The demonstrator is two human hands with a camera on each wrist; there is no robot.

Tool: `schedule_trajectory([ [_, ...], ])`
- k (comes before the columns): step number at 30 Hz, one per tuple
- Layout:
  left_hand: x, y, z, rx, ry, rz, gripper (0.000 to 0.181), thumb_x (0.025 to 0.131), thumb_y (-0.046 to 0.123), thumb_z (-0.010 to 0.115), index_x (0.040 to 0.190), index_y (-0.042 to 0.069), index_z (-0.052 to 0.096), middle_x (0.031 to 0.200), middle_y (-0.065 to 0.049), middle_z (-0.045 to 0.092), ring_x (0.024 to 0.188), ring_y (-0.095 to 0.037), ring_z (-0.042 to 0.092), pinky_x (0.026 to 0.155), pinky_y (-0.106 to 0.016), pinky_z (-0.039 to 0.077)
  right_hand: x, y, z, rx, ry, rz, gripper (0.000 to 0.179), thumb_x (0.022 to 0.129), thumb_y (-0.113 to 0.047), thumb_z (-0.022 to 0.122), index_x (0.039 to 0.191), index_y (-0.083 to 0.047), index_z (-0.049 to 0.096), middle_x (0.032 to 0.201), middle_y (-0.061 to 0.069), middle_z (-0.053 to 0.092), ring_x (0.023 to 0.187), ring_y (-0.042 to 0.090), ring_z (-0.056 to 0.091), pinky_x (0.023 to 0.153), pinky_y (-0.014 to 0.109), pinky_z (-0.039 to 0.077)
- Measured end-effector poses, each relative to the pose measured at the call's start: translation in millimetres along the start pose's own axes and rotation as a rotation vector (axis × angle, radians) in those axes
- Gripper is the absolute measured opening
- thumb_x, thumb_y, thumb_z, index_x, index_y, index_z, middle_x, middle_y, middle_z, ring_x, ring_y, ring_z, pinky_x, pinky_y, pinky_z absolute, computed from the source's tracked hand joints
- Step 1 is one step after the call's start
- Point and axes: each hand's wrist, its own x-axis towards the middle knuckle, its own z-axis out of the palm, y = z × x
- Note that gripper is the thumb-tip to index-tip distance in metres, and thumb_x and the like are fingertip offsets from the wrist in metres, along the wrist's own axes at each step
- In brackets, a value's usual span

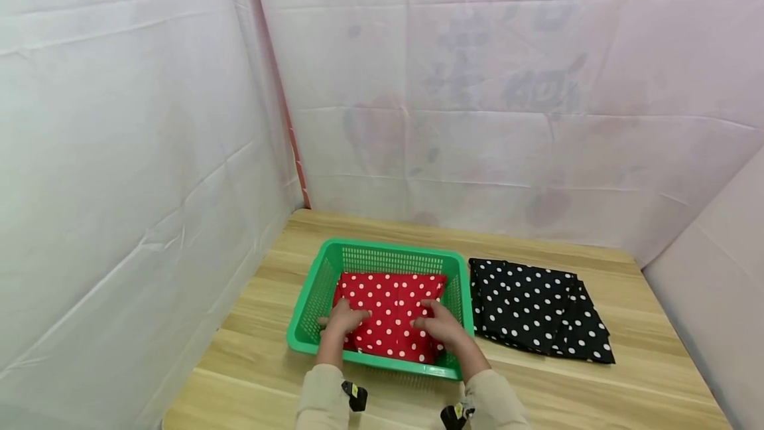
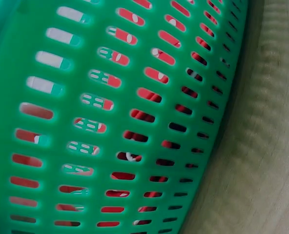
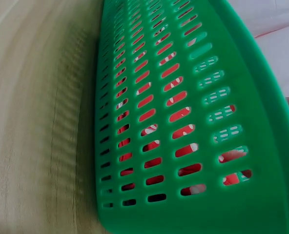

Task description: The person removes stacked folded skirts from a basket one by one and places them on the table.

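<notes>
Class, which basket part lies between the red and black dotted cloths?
In the head view, the green basket's right wall lies between the red cloth and the black cloth.

Sleeves [image 1: 322,398] cropped in head view, red polka-dot cloth [image 1: 377,320] mostly behind green basket [image 1: 394,249] in wrist views, backdrop print [image 1: 543,87] blurred, maybe lettering

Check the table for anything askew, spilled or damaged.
Only the black polka-dot cloth, right of the green basket: its right end fans out unevenly, so the fold looks untidy. I see nothing spilled or damaged.
</notes>
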Motion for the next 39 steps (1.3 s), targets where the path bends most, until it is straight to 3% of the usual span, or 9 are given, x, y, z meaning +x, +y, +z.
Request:
schedule_trajectory([
  [4, 0.4, 0.7, 2.5, 0.021, 0.003, -0.027, 0.066, 0.065, 0.024, 0.071, 0.116, -0.003, 0.04, 0.099, -0.025, 0.035, 0.101, -0.044, 0.027, 0.076, -0.062, 0.026, 1.0, 1.9, 0.3, -0.005, 0.025, 0.002, 0.061, 0.074, -0.011, 0.063, 0.126, 0.001, 0.034, 0.113, 0.022, 0.041, 0.094, 0.033, 0.043, 0.07, 0.044, 0.043],
  [10, 1.0, -1.9, 3.8, -0.091, 0.02, 0.0, 0.071, 0.067, 0.017, 0.07, 0.123, -0.006, 0.033, 0.105, -0.026, 0.035, 0.099, -0.041, 0.034, 0.074, -0.054, 0.038, 4.2, 6.3, 2.2, 0.012, 0.056, 0.009, 0.065, 0.074, -0.008, 0.061, 0.131, -0.003, 0.029, 0.117, 0.024, 0.036, 0.096, 0.035, 0.042, 0.069, 0.041, 0.045],
  [16, 2.2, -1.4, 2.1, -0.086, 0.039, 0.063, 0.046, 0.073, -0.001, 0.058, 0.116, -0.004, 0.043, 0.1, -0.019, 0.047, 0.088, -0.033, 0.045, 0.068, -0.044, 0.042, 8.0, 5.9, 1.1, 0.102, 0.08, 0.045, 0.05, 0.073, 0.002, 0.054, 0.121, -0.003, 0.043, 0.112, 0.022, 0.04, 0.086, 0.031, 0.047, 0.06, 0.037, 0.048],
  [20, 3.9, 2.7, 0.3, -0.072, 0.065, 0.066, 0.041, 0.075, -0.004, 0.054, 0.115, -0.002, 0.047, 0.1, -0.018, 0.048, 0.085, -0.031, 0.046, 0.063, -0.04, 0.042, 9.2, 0.9, -2.2, 0.137, 0.104, 0.011, 0.048, 0.073, 0.005, 0.051, 0.121, 0.001, 0.043, 0.113, 0.024, 0.04, 0.083, 0.028, 0.05, 0.059, 0.036, 0.048],
  [23, 4.2, 5.2, -1.5, -0.145, 0.076, 0.079, 0.045, 0.074, -0.007, 0.052, 0.118, -0.002, 0.046, 0.105, -0.019, 0.047, 0.088, -0.032, 0.045, 0.064, -0.039, 0.043, 6.9, -4.3, -7.0, 0.163, 0.13, -0.019, 0.05, 0.074, 0.007, 0.048, 0.123, 0.002, 0.042, 0.115, 0.025, 0.039, 0.08, 0.026, 0.053, 0.059, 0.035, 0.048],
  [30, -0.9, 5.9, -7.7, -0.409, 0.062, 0.144, 0.053, 0.072, -0.013, 0.046, 0.124, -0.003, 0.04, 0.113, -0.021, 0.044, 0.096, -0.033, 0.044, 0.067, -0.038, 0.045, -7.1, -20.0, -20.9, 0.238, 0.126, -0.082, 0.055, 0.075, 0.009, 0.046, 0.128, -0.004, 0.039, 0.119, 0.024, 0.037, 0.079, 0.025, 0.056, 0.06, 0.037, 0.049],
  [34, -8.2, 12.1, -16.6, -0.482, 0.056, 0.208, 0.053, 0.075, -0.011, 0.047, 0.126, 0.0, 0.038, 0.118, -0.019, 0.041, 0.1, -0.031, 0.043, 0.066, -0.035, 0.047, -15.4, -28.3, -26.4, 0.269, 0.15, -0.094, 0.057, 0.075, 0.009, 0.047, 0.128, -0.009, 0.04, 0.12, 0.021, 0.035, 0.079, 0.026, 0.057, 0.059, 0.038, 0.049],
  [39, -13.0, 16.1, -24.6, -0.501, 0.034, 0.26, 0.053, 0.077, -0.009, 0.049, 0.127, 0.003, 0.038, 0.123, -0.016, 0.038, 0.106, -0.031, 0.038, 0.066, -0.034, 0.048, -19.3, -29.5, -32.9, 0.306, 0.172, -0.109, 0.057, 0.075, 0.01, 0.047, 0.128, -0.011, 0.041, 0.121, 0.02, 0.035, 0.082, 0.028, 0.056, 0.059, 0.039, 0.049],
])
